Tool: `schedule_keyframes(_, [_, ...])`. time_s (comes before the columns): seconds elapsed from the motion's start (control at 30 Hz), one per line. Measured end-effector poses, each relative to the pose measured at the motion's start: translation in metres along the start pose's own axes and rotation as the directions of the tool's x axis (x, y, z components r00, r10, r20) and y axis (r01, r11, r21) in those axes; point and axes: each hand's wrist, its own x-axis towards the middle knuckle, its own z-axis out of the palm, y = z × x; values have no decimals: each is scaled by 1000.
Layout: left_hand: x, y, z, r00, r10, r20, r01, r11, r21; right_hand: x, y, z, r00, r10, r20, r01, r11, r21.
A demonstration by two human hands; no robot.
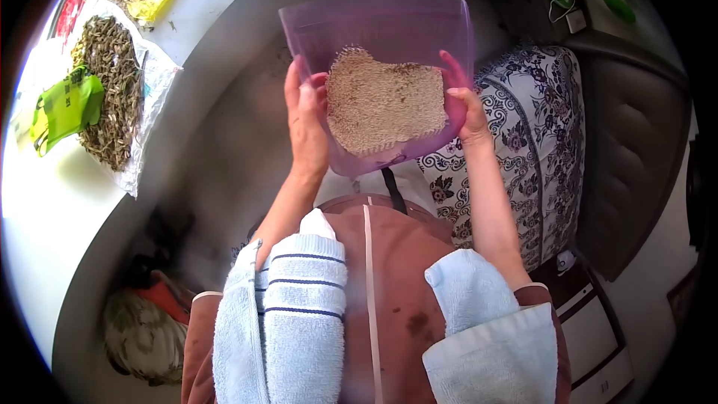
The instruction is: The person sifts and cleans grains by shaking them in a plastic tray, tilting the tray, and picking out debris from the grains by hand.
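Pale counter (45, 254) at left bears dried plant pieces (116, 97); patterned cloth (523, 97) at right | purple bin (374, 24) held out before brown top (400, 292), beige granules (385, 105) inside | left hand (305, 123), right hand (470, 114) clasp opposite walls, fingers closed against plastic.

We can read no word, brand or number with certainty. Between nine and ten o'clock, on the bright green packet (66, 108) lying against the dried brown plant pieces (116, 97), we see a short run of dark lettering, turned nearly on its side, too small and blurred for us to spell out. Between four and five o'clock, we make out a small dark mark on the white panel (594, 363), but cannot tell whether it is writing.
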Motion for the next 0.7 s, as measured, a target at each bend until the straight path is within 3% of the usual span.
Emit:
schedule_keyframes(0.13, [32, 26, -66, 985, -167, 33, 170, 975, -141, -17, 42, 65, 982, -158, -102, 139, 975, -174])
schedule_keyframes(0.2, [44, 41, -82, 954, -295, 43, 298, 946, -128, -29, 44, 100, 974, -150, -170, 107, 965, -240])
schedule_keyframes(0.23, [48, 46, -89, 919, -367, 147, 381, 921, -85, -27, 45, 101, 965, -157, -209, 102, 962, -253])
schedule_keyframes(0.33, [38, 44, -49, 971, -234, 37, 234, 972, 15, -8, 23, 55, 981, 45, -187, -61, 995, -84])
schedule_keyframes(0.37, [29, 39, -30, 987, -162, 12, 161, 983, 88, -2, 14, 37, 989, 66, -131, -74, 996, -59])
schedule_keyframes(0.4, [22, 22, -11, 1000, 1, -28, 1, 997, 82, 4, 4, 18, 994, 81, -73, -84, 996, -35])
schedule_keyframes(0.47, [2, 5, 18, 991, 129, -42, -128, 991, 29, 5, 0, 1, 998, 66, -7, -66, 998, -10])
schedule_keyframes(0.53, [7, 6, -4, 998, -68, 14, 68, 998, -8, 4, 3, 5, 1000, 16, 27, -17, 1000, 19])
schedule_keyframes(0.57, [18, 4, -23, 995, -90, 41, 93, 992, -87, 0, 12, 18, 995, -76, -70, 70, 993, -94])
schedule_keyframes(0.6, [28, 4, -43, 992, -111, 66, 120, 979, -163, -7, 21, 35, 991, -72, -114, 61, 994, -96])
schedule_keyframes(0.67, [41, 25, -68, 976, -217, 29, 219, 960, -174, -17, 38, 77, 971, -186, -151, 143, 956, -258])
schedule_keyframes(0.7, [47, 33, -75, 971, -234, 54, 240, 959, -148, -18, 38, 83, 972, -170, -164, 118, 951, -284])
